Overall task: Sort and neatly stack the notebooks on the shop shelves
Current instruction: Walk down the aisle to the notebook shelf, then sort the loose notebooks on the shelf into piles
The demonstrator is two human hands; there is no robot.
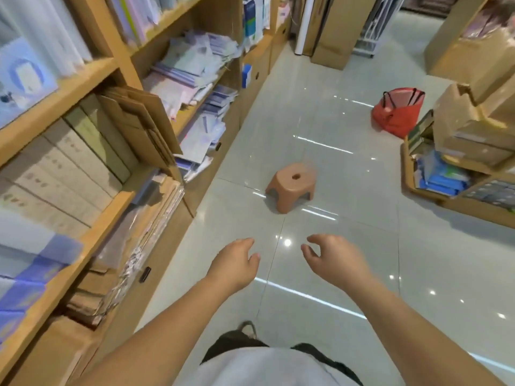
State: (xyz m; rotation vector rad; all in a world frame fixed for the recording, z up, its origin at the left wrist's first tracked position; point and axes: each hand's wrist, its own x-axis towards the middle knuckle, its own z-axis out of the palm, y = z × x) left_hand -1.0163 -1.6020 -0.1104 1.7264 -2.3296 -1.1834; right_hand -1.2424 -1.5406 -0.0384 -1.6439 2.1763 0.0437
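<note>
Wooden shop shelves (pixel 92 71) run along the left side. Untidy piles of pale purple and white notebooks (pixel 192 68) fill the middle compartments, and more lie jumbled on the shelf below (pixel 206 129). Brown card folders (pixel 139 121) lean in the nearer compartment beside beige boxes (pixel 64 168). My left hand (pixel 237 266) and my right hand (pixel 334 260) hang over the tiled floor, both empty with fingers loosely curled, well clear of the shelves.
A small brown plastic stool (pixel 292 188) stands on the floor ahead of my hands. A red bag (pixel 398 112) sits further right. Cardboard boxes (pixel 468 129) and a low shelf of blue packs (pixel 443 176) line the right side. Tall cartons (pixel 334 29) stand at the aisle's end.
</note>
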